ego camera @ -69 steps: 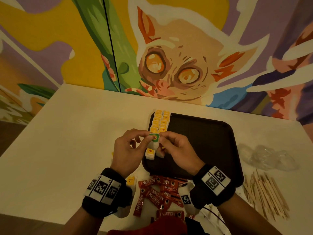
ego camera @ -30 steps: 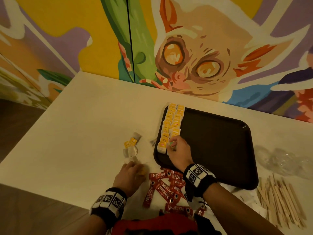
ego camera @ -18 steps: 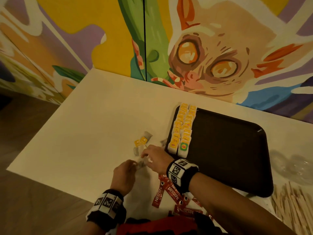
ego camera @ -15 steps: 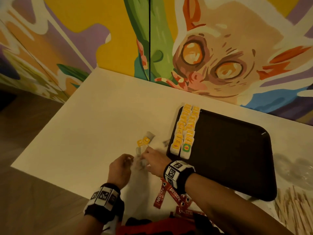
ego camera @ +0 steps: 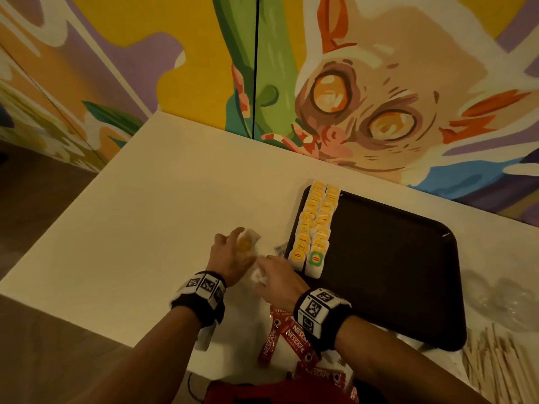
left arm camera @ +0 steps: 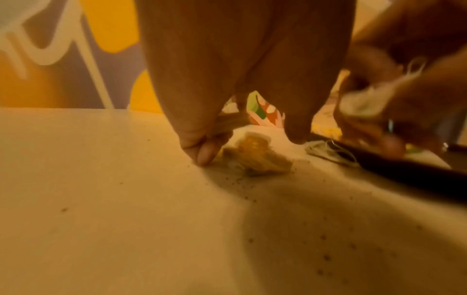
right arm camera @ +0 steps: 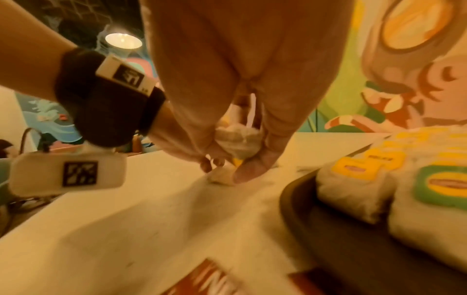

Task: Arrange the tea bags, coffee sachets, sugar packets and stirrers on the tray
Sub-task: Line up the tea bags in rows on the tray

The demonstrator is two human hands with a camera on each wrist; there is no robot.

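Left hand (ego camera: 230,258): my fingers curled over a loose tea bag (left arm camera: 255,157) on the worktop (ego camera: 151,228).
Right hand (ego camera: 277,279): pinched another bag (right arm camera: 237,141), just beside the tray (ego camera: 388,258).
Tray: two bag rows (ego camera: 316,225) along its left edge.

Both hands now off the tray (ego camera: 408,330), left hand (ego camera: 230,258) and right hand (ego camera: 277,279) on loose tea bags (ego camera: 248,243).

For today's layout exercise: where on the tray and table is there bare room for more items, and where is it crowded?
Free: the tray right of the tea bag rows, and the table left of the left hand. Crowded: the near edge, with coffee sachets and stirrers, and around the right hand.
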